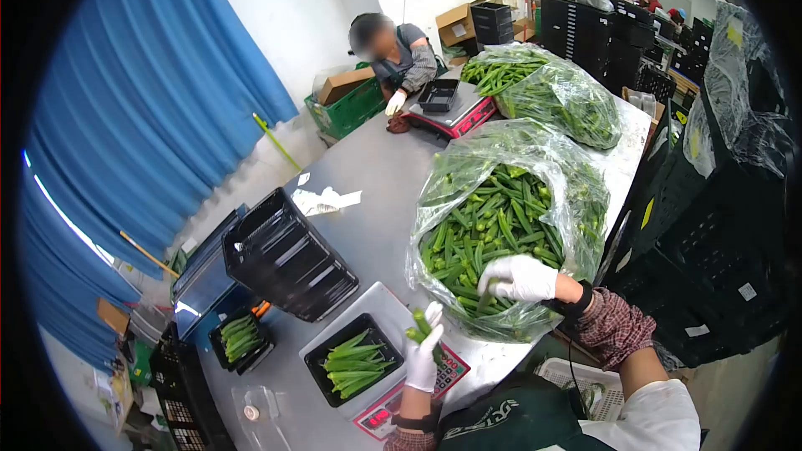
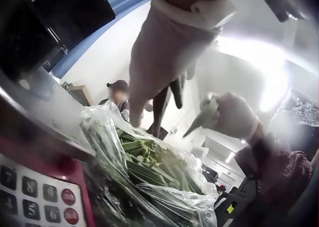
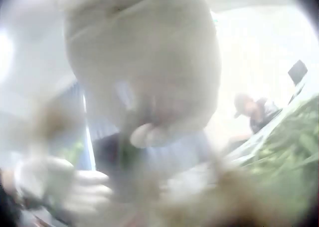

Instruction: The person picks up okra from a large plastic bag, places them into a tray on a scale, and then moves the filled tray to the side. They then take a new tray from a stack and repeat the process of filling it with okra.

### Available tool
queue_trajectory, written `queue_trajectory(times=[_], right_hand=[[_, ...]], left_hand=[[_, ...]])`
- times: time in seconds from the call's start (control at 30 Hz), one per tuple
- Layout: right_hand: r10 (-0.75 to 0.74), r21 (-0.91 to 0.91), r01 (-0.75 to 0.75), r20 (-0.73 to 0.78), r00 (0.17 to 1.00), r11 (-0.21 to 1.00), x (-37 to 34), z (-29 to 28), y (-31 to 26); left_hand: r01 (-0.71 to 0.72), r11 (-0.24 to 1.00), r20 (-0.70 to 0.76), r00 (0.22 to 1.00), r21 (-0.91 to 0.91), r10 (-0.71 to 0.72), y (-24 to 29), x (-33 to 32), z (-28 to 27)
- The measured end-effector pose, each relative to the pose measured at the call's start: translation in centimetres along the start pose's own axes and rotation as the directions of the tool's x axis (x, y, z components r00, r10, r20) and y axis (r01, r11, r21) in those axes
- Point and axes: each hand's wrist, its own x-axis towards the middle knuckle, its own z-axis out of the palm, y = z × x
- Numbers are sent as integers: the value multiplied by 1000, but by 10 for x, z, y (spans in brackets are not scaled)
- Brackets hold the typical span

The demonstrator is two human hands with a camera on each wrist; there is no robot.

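Note:
My gloved left hand holds a few okra pods beside the weighing scale; in the left wrist view pods stick out below its fingers. My gloved right hand is over the near edge of a big clear plastic bag full of okra. Between its fingers it pinches an okra pod, pointing down in the left wrist view. On the scale sits a black tray with a row of okra. The right wrist view is hazy and blurred.
Left of the scale stand a stack of black trays and a smaller tray of okra. Another okra bag lies farther back. Across the table, a person is by a second scale. Dark crates stand at right.

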Motion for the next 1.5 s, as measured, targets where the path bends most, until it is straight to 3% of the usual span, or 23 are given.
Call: queue_trajectory(times=[0.03,0.1,0.13,0.17,0.23,0.3,0.37,0.43,0.57,0.6,0.63,0.7,0.77,0.83,0.9,0.93,0.97,1.03,1.1,1.2,1.23,1.37,1.5], right_hand=[[-82,185,59,116,990,981,2,1,-12],[-139,190,101,199,970,977,13,21,-26],[-85,134,66,146,986,989,23,24,-32],[-37,84,29,89,995,996,31,26,-37],[-198,-160,154,-317,927,975,58,46,6],[63,-285,-181,-380,923,941,71,53,26],[190,-329,-256,-220,957,909,76,74,70],[153,-190,-189,-191,970,963,78,87,105],[15,58,7,-378,926,998,66,30,34],[-27,97,61,-316,948,993,62,14,15],[185,396,-155,-40,982,905,54,-5,-14],[4,330,-69,194,981,941,45,-18,-46],[-105,232,34,302,948,972,48,-3,-64],[-1,255,-65,248,969,965,50,28,-84],[36,506,-89,113,993,858,53,69,-73],[50,468,-24,-42,998,883,52,84,-72],[-132,111,166,-263,956,980,56,100,-63],[0,277,28,-102,995,961,55,122,-58],[132,633,-363,382,915,684,54,126,-69],[50,675,-336,405,913,657,63,143,-74],[20,661,-358,460,888,660,67,144,-80],[4,656,-424,540,841,625,78,160,-107],[-119,725,-333,495,861,603,109,161,-140]], left_hand=[[59,996,71,996,-71,-54,-3,-1,3],[146,970,228,968,-196,-100,-2,-5,18],[380,874,317,905,-304,-283,-11,-8,13],[371,875,305,911,-310,-278,-17,-5,9],[403,779,410,889,-480,-207,-24,-6,-4],[388,748,331,914,-538,-235,-9,-11,-4],[349,743,296,932,-571,-210,-1,-14,-6],[313,736,301,941,-601,-154,-4,-15,-15],[265,757,236,960,-597,-151,-2,-16,-26],[246,770,212,966,-588,-147,-2,-15,-27],[236,770,199,969,-593,-144,-1,-15,-26],[163,898,119,985,-408,-125,3,-17,-24],[184,891,178,977,-415,-118,9,-21,-15],[199,893,248,963,-404,-103,16,-30,-7],[221,814,268,960,-538,-83,3,-33,-11],[209,809,239,967,-549,-87,-6,-34,-21],[197,804,210,973,-561,-92,-10,-36,-28],[123,832,108,991,-540,-76,-16,-41,-34],[58,856,11,998,-514,-61,-20,-49,-38],[7,948,-117,992,-319,-47,-22,-58,-45],[97,911,-92,985,-401,-146,-12,-69,-41],[39,882,-164,978,-470,-130,-9,-88,-57],[-24,901,-195,978,-433,-68,6,-106,-80]])
